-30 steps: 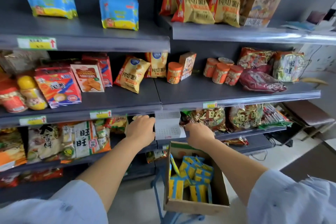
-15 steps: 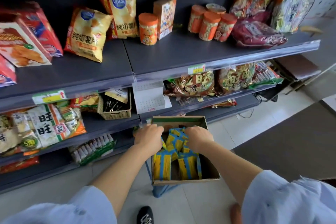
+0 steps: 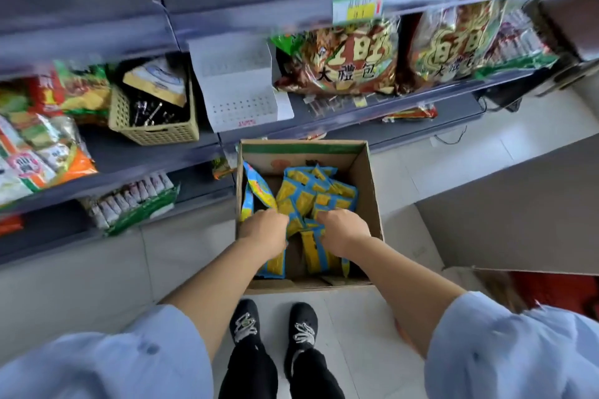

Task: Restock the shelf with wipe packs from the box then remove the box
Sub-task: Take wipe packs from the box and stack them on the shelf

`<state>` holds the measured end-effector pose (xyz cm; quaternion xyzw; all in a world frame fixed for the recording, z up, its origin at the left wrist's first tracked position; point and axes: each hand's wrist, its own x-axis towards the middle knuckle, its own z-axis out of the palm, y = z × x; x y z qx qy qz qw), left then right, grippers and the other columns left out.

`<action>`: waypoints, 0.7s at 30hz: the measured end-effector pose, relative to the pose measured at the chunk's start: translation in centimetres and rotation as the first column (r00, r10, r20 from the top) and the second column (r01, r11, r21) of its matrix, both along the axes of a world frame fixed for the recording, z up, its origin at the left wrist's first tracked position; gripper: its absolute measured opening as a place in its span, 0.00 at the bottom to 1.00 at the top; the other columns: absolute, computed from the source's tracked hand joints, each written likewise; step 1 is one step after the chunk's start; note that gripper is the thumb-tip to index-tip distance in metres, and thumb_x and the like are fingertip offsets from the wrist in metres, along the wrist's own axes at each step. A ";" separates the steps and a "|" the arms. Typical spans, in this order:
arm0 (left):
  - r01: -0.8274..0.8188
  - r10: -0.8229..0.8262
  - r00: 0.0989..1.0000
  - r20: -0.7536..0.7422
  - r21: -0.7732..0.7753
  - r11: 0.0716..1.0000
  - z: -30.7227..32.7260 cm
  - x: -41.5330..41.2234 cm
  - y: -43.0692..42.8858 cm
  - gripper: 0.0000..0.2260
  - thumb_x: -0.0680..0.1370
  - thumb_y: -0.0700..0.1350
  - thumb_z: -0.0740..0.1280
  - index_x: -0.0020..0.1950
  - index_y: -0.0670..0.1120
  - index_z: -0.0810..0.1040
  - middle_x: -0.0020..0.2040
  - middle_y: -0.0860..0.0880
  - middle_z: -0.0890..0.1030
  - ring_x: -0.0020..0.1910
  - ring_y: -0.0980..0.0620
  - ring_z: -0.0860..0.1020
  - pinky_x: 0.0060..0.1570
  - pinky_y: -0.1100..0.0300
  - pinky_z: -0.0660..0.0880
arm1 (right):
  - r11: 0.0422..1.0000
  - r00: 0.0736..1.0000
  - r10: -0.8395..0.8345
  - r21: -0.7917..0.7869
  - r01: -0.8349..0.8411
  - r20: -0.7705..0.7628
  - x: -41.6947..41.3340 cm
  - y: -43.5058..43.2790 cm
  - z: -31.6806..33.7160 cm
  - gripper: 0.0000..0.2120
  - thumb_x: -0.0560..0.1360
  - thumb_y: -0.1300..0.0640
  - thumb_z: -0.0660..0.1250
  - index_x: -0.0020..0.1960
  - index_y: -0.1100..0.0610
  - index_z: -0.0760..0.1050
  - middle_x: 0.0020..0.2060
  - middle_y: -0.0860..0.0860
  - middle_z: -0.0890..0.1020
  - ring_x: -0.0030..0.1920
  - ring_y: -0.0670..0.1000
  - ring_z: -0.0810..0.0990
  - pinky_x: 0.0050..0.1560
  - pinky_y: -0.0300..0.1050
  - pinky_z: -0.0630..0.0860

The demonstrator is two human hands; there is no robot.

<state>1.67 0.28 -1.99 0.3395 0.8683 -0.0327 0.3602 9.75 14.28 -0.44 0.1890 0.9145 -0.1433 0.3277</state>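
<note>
An open cardboard box [image 3: 372,191] stands on the floor in front of the shelf, with several blue and yellow wipe packs [image 3: 316,191] lying loose inside. Both of my hands are down in the box. My left hand [image 3: 264,232] has its fingers curled among the packs at the left side. My right hand [image 3: 343,232] has its fingers curled into the packs at the middle. The fingertips of both hands are hidden by the packs. Whether either hand has a firm hold on a pack I cannot tell.
Grey shelves [image 3: 136,155] rise behind the box, holding snack bags [image 3: 343,58], a beige basket [image 3: 155,113] and a white calendar [image 3: 240,84]. My black shoes [image 3: 275,324] stand on the tiled floor just behind the box. A grey mat [image 3: 518,210] lies to the right.
My hands came down from the shelf edge into the box and sank deeper among the packs. The view tilted down from the upper shelves to the box and floor.
</note>
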 end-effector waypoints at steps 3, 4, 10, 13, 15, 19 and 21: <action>-0.055 0.055 0.998 0.024 -0.022 0.998 -3.3 0.7 1.3 0.22 0.78 0.50 0.65 0.71 0.51 0.67 0.66 0.44 0.68 0.61 0.42 0.72 0.51 0.50 0.73 | 0.999 1.000 0.011 -0.042 -0.012 -0.011 0.1 0.8 -2.7 0.16 0.77 0.60 0.62 0.65 0.54 0.72 0.61 0.55 0.76 0.61 0.57 0.74 0.56 0.50 0.76; -0.068 0.070 0.997 0.033 -0.039 0.997 -4.4 0.9 1.8 0.23 0.78 0.51 0.65 0.73 0.53 0.65 0.67 0.44 0.67 0.62 0.42 0.71 0.51 0.50 0.73 | 0.998 1.000 0.013 -0.058 -0.013 -0.017 0.1 1.0 -3.5 0.16 0.77 0.59 0.63 0.65 0.55 0.73 0.61 0.55 0.76 0.61 0.57 0.74 0.56 0.51 0.76; -0.089 0.082 0.995 -0.058 -0.128 0.988 -8.0 1.6 2.5 0.26 0.74 0.51 0.72 0.68 0.45 0.68 0.67 0.45 0.66 0.65 0.42 0.67 0.54 0.50 0.74 | 0.989 0.999 -0.001 -0.149 -0.005 -0.042 0.2 2.3 -7.1 0.20 0.75 0.58 0.65 0.67 0.53 0.72 0.61 0.54 0.77 0.61 0.57 0.75 0.57 0.51 0.76; -0.177 0.173 0.982 -0.077 -0.050 0.983 -7.7 1.7 2.3 0.24 0.74 0.39 0.71 0.67 0.44 0.66 0.65 0.45 0.70 0.63 0.41 0.67 0.54 0.51 0.74 | 0.984 0.999 -0.016 -0.179 0.008 -0.044 0.1 2.4 -7.7 0.20 0.75 0.58 0.65 0.66 0.53 0.73 0.61 0.54 0.78 0.61 0.56 0.75 0.57 0.49 0.76; -0.187 0.185 0.980 -0.070 -0.029 0.982 -7.1 1.4 2.7 0.19 0.75 0.35 0.67 0.64 0.44 0.69 0.63 0.44 0.71 0.62 0.41 0.67 0.54 0.52 0.73 | 0.979 0.998 -0.030 -0.203 0.019 -0.052 -0.2 2.4 -7.5 0.19 0.75 0.57 0.66 0.65 0.53 0.74 0.60 0.53 0.78 0.61 0.56 0.75 0.56 0.48 0.76; -0.133 0.130 0.988 -0.082 -0.034 0.991 -5.6 0.0 2.5 0.08 0.76 0.37 0.68 0.54 0.43 0.81 0.58 0.44 0.75 0.57 0.43 0.73 0.52 0.53 0.75 | 0.971 0.995 -0.074 -0.232 0.055 -0.071 -1.0 2.7 -6.5 0.16 0.75 0.56 0.67 0.63 0.53 0.76 0.56 0.52 0.80 0.57 0.54 0.77 0.54 0.48 0.77; -0.173 0.176 0.984 -0.035 0.058 0.983 -4.6 -0.7 2.4 0.04 0.75 0.39 0.70 0.48 0.43 0.84 0.54 0.46 0.76 0.52 0.45 0.76 0.48 0.55 0.75 | 0.962 0.990 -0.124 -0.254 0.105 -0.061 -1.3 3.1 -6.0 0.14 0.75 0.55 0.67 0.61 0.54 0.77 0.55 0.51 0.81 0.57 0.54 0.77 0.53 0.47 0.77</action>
